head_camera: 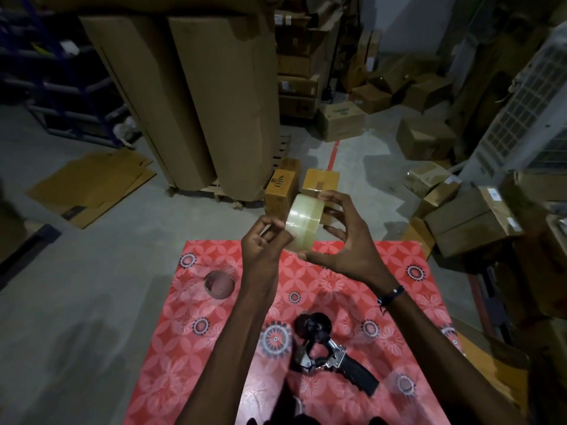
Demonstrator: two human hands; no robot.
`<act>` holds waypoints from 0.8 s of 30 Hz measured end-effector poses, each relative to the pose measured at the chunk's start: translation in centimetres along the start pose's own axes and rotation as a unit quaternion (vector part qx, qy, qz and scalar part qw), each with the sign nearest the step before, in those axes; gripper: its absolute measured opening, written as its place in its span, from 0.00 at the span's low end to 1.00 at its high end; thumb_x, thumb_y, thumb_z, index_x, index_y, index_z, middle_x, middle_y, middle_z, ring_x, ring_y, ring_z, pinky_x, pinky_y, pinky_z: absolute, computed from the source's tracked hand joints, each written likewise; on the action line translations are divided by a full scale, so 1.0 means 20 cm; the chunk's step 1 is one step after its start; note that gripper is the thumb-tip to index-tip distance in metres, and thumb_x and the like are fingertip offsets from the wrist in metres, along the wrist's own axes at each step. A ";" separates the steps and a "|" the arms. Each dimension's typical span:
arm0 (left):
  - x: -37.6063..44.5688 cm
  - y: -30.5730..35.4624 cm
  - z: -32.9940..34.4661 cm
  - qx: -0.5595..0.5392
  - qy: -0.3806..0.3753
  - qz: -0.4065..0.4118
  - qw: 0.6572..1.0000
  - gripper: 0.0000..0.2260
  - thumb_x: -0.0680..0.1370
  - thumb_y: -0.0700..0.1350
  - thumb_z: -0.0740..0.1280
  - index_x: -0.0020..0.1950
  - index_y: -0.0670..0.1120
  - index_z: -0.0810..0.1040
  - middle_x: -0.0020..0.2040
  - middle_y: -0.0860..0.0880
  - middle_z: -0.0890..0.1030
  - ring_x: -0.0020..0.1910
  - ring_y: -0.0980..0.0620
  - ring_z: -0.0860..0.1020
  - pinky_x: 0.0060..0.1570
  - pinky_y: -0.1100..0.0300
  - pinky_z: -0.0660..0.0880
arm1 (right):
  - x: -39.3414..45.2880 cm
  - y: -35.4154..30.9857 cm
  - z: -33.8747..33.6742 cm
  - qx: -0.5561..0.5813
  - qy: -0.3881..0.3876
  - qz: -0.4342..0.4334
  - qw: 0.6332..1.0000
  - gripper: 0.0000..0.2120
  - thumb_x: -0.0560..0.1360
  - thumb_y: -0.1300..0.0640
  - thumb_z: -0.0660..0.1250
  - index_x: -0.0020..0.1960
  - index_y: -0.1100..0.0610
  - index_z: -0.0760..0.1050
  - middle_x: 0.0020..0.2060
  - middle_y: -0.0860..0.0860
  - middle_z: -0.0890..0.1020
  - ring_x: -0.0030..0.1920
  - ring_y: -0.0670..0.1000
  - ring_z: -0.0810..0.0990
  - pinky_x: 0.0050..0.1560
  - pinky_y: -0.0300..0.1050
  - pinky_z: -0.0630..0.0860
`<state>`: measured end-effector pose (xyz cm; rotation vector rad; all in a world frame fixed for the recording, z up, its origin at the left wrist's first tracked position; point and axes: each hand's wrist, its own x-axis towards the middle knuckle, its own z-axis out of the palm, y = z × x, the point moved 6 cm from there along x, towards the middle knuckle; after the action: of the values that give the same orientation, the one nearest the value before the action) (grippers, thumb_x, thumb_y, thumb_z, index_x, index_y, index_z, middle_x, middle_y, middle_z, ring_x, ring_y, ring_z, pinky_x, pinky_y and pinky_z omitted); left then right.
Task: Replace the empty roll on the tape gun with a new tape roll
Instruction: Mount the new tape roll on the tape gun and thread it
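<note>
Head view: right hand (346, 237) fingers spread, clasping clear new tape roll (303, 223) at 12 o'clock; left hand (264, 243) pinching roll edge. Black-handled metal tape gun (329, 352) at 6 o'clock on red floral bench (399, 317), spindle bare, nearer right hand. Empty brown core (218, 284) at 9.

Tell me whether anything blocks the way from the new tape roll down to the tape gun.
Nothing visible does. The new tape roll is held above the table, and the tape gun lies uncovered below, its hub bare.

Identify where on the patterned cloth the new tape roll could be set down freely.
Bare cloth lies right of the right hand, and between the empty core and the tape gun. It is crowded around the gun, under both forearms.
</note>
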<state>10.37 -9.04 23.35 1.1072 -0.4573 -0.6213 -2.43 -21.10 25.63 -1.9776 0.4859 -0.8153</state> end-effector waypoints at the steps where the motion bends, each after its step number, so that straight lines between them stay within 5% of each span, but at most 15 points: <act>1: -0.01 0.00 0.01 0.001 -0.003 0.000 1.000 0.08 0.66 0.41 0.74 0.42 0.46 0.77 0.40 0.45 0.80 0.43 0.45 0.80 0.45 0.53 0.77 | 0.00 0.00 0.00 0.002 -0.001 0.005 1.000 0.47 0.62 0.52 0.88 0.75 0.49 0.67 0.73 0.45 0.73 0.71 0.50 0.76 0.63 0.61 0.82; 4: -0.03 0.01 0.03 0.017 -0.005 -0.008 1.000 0.08 0.69 0.37 0.72 0.44 0.42 0.76 0.38 0.48 0.81 0.39 0.50 0.81 0.41 0.57 0.78 | 0.00 0.00 -0.01 -0.010 0.011 -0.003 1.000 0.43 0.63 0.54 0.88 0.73 0.50 0.70 0.71 0.46 0.75 0.70 0.51 0.78 0.59 0.62 0.83; 10: -0.02 0.04 0.03 0.058 -0.014 -0.012 0.998 0.09 0.74 0.46 0.77 0.44 0.48 0.77 0.46 0.34 0.80 0.48 0.44 0.79 0.51 0.46 0.74 | -0.03 -0.07 -0.03 -0.031 0.020 -0.052 0.998 0.42 0.62 0.57 0.88 0.71 0.54 0.72 0.70 0.47 0.75 0.71 0.51 0.76 0.60 0.60 0.82; 18: 0.00 0.08 0.03 0.161 -0.011 0.028 0.986 0.13 0.79 0.49 0.74 0.47 0.42 0.73 0.45 0.49 0.78 0.47 0.53 0.79 0.50 0.54 0.74 | -0.04 -0.07 -0.01 -0.042 0.011 -0.079 0.996 0.41 0.62 0.61 0.87 0.71 0.57 0.74 0.70 0.47 0.74 0.72 0.51 0.75 0.58 0.55 0.84; 24: 0.00 0.09 0.02 0.277 -0.050 0.084 0.956 0.12 0.78 0.51 0.75 0.60 0.53 0.81 0.57 0.58 0.84 0.60 0.58 0.81 0.58 0.56 0.79 | -0.04 -0.04 -0.01 -0.048 0.004 -0.084 0.995 0.41 0.61 0.62 0.87 0.71 0.57 0.75 0.69 0.46 0.76 0.71 0.51 0.76 0.60 0.60 0.81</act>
<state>10.53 -8.63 25.12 1.5513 -0.8391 -0.4054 -3.14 -20.26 26.11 -2.1268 0.3728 -0.9187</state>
